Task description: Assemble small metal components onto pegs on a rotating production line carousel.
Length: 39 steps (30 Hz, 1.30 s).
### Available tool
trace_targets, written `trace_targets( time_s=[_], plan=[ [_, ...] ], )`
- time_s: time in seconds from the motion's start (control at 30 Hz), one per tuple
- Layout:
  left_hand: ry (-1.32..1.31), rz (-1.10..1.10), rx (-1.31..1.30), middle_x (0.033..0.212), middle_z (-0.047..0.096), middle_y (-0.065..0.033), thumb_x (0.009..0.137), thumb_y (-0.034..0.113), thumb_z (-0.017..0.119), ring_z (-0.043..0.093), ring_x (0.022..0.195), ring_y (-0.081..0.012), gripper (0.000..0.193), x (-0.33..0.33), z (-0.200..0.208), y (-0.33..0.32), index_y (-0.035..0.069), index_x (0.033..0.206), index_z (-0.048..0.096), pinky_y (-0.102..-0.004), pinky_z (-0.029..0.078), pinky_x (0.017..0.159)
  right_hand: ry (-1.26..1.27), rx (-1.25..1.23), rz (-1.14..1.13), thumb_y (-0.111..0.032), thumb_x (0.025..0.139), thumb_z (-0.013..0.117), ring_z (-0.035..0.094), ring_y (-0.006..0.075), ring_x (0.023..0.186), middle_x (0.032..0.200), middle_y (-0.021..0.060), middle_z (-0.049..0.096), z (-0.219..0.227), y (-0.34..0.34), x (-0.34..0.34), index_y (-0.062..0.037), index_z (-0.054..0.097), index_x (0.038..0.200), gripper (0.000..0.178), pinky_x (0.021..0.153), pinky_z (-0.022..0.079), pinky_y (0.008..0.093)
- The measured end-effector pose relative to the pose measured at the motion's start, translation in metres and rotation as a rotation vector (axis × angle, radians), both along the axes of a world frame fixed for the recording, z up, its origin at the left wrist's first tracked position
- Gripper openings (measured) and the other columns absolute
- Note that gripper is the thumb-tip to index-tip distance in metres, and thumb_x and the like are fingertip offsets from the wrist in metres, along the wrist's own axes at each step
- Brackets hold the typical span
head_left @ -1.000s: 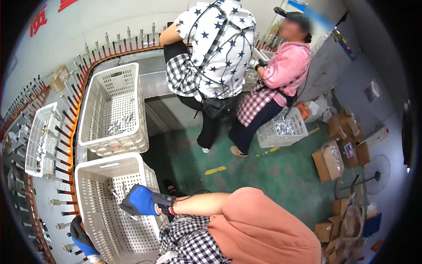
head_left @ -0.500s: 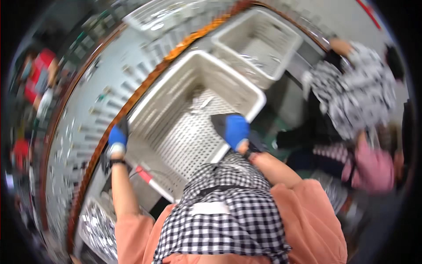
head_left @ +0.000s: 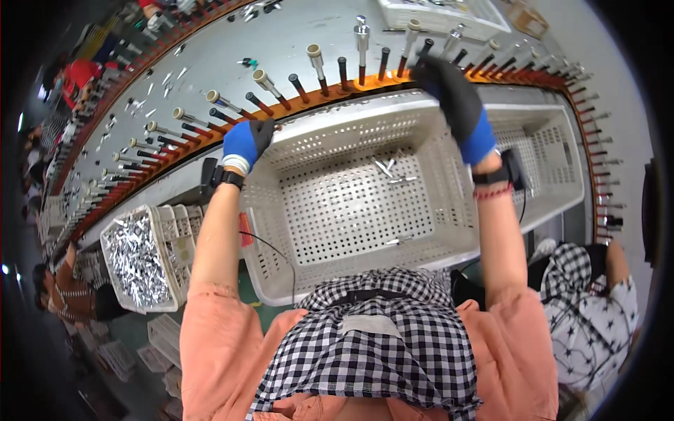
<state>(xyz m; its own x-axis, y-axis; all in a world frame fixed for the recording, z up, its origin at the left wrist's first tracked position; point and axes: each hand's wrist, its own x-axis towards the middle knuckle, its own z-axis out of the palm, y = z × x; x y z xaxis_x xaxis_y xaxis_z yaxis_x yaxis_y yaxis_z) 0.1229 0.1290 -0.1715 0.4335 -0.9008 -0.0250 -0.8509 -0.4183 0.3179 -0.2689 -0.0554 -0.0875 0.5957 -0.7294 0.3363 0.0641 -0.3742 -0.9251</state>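
Note:
A large off-white perforated plastic crate (head_left: 281,263) stands in front of me, a few slim silver metal parts (head_left: 385,167) lying on its floor. My left hand (head_left: 247,142), in a blue and black glove, is closed at the crate's far left corner, fingers curled against the rim. Beyond the crate's far right side reaches my right hand (head_left: 456,102), gloved alike, its fingertips close to a row of upright pegs (head_left: 342,70). Motion blur smears those fingers, so whether they hold anything is hidden.
An orange rail (head_left: 309,105) carrying the pegs curves along the grey worktable (head_left: 210,67). Left stands a basket (head_left: 173,298) full of shiny metal parts; right, another perforated crate (head_left: 572,147). A white tray (head_left: 484,27) sits far off. A co-worker (head_left: 590,323) is at the right, others at the left.
The view has turned and become sharper. My right hand has left the crate's near right rim and moved out over its far side to the pegs. My left hand stays at the crate.

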Motion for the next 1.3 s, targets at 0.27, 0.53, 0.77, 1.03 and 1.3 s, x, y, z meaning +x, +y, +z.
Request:
trace_targets(
  time_s=[0.27, 0.53, 0.77, 1.03, 1.3],
  plan=[
    [-0.042, 0.048, -0.055, 0.093, 0.072, -0.0227, 0.101, 0.045, 0.06, 0.07, 0.09, -0.0452, 0.043, -0.002, -0.014, -0.01, 0.007, 0.093, 0.077, -0.0528, 0.055, 0.077, 0.134, -0.042, 0.343, -0.045, 0.111, 0.053, 0.073, 0.0175, 0.093, 0.101, 0.0107, 0.078, -0.021, -0.089, 0.207, -0.0037, 0.075, 0.118, 0.048, 0.088, 0.055, 0.0295],
    [-0.024, 0.005, -0.132, 0.091, 0.074, -0.022, 0.099, 0.038, 0.065, 0.072, 0.086, -0.0427, 0.035, -0.007, -0.009, -0.009, 0.006, 0.093, 0.079, -0.048, 0.056, 0.075, 0.549, 0.053, 0.615, -0.059, 0.101, 0.062, 0.069, 0.0231, 0.068, 0.08, 0.0113, 0.076, 0.083, 0.011, 0.156, -0.0094, 0.083, 0.102, 0.053, 0.075, 0.057, 0.0367],
    [0.025, 0.068, -0.182, 0.093, 0.074, -0.0212, 0.1, 0.038, 0.063, 0.071, 0.09, -0.0439, 0.035, -0.012, -0.002, -0.018, 0.006, 0.096, 0.077, -0.0487, 0.055, 0.076, -0.002, -0.385, -0.19, -0.012, 0.108, 0.049, 0.071, 0.0277, 0.124, 0.133, 0.0149, 0.074, 0.047, -0.073, 0.071, -0.0046, 0.068, 0.14, 0.038, 0.11, 0.054, 0.0374],
    [0.042, 0.114, -0.054, 0.094, 0.072, -0.0246, 0.101, 0.04, 0.062, 0.071, 0.09, -0.0449, 0.038, -0.002, -0.014, -0.005, 0.006, 0.098, 0.079, -0.0486, 0.056, 0.077, 0.218, 0.238, 0.214, -0.053, 0.105, 0.065, 0.059, 0.011, 0.055, 0.062, 0.0046, 0.067, 0.056, -0.024, 0.122, -0.0051, 0.082, 0.083, 0.055, 0.061, 0.05, 0.0281],
    [0.034, 0.051, -0.07, 0.094, 0.072, -0.0246, 0.101, 0.042, 0.061, 0.071, 0.09, -0.0455, 0.04, -0.012, -0.008, -0.027, 0.006, 0.098, 0.079, -0.0494, 0.055, 0.075, -0.14, -0.349, -0.332, -0.03, 0.112, 0.051, 0.075, 0.021, 0.109, 0.117, 0.0089, 0.081, 0.025, -0.168, -0.007, -0.0031, 0.075, 0.126, 0.038, 0.098, 0.054, 0.0361]
  ],
)
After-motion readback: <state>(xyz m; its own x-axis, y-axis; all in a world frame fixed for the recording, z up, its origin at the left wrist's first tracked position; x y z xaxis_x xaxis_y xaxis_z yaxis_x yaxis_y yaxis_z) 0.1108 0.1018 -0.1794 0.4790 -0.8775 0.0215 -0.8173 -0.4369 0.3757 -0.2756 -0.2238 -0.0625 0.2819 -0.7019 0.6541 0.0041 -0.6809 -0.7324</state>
